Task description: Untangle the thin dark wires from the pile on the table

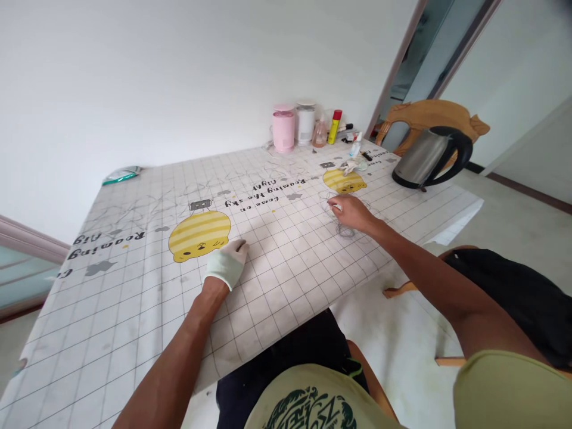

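My left hand point(229, 260), in a white glove, rests on the patterned tablecloth point(286, 274) beside a yellow striped bear print point(201, 233). Its fingers are curled together; a small dark spot shows between them, too small to name. Bare, my right hand point(351, 211) is pinched at the fingertips over thin grey tangled lines point(345, 230) on the cloth. Whatever lies in that pinch is too small to make out, and whether the lines are thread or marks is unclear.
Along the wall stand a pink container point(283, 130), a white one point(305, 126) and a yellow can with a red cap point(334, 128). A steel kettle point(422, 158) sits at the right end. A green-and-white packet point(121, 175) lies far left. Wooden chairs point(435, 113) are at right.
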Action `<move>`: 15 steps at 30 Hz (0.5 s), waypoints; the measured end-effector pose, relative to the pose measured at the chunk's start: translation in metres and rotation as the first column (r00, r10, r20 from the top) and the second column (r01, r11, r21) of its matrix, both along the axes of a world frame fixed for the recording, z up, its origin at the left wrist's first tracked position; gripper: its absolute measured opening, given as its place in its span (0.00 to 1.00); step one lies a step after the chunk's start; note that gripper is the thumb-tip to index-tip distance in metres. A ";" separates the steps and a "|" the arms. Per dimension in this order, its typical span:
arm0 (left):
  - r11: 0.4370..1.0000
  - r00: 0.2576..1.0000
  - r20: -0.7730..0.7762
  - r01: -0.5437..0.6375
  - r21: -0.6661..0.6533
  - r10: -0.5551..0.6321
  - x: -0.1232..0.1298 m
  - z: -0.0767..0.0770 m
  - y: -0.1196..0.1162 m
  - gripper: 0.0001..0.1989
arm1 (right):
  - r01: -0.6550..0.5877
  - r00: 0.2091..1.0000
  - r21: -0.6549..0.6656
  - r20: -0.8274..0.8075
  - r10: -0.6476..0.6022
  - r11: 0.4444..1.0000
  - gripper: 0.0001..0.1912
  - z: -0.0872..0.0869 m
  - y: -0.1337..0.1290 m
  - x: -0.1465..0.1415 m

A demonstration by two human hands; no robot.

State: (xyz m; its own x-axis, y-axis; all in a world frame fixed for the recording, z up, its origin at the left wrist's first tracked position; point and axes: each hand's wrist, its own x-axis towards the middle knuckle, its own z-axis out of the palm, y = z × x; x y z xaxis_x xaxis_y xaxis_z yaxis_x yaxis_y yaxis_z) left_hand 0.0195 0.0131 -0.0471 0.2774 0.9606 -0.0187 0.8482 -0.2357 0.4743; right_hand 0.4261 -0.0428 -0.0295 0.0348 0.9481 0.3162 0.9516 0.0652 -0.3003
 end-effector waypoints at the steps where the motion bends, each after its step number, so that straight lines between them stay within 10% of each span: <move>1: 1.000 1.000 -0.004 0.000 0.000 0.000 0.000 0.000 0.000 0.22 | -0.017 0.998 -0.045 0.058 0.020 0.999 0.15 -0.001 0.001 0.001; 15: 0.999 0.999 -0.017 0.035 0.033 -0.034 -0.001 -0.008 0.002 0.22 | -0.351 0.931 -0.074 0.076 0.356 0.934 0.14 -0.022 -0.043 -0.074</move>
State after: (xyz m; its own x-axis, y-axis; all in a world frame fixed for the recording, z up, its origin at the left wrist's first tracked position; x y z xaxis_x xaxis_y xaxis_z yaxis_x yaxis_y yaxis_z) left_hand 0.0180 0.0154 -0.0552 0.3101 0.9507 0.0087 0.8469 -0.2804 0.4518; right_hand 0.3519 -0.0861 -0.0516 -0.3307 0.9108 0.2470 0.8928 0.3868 -0.2308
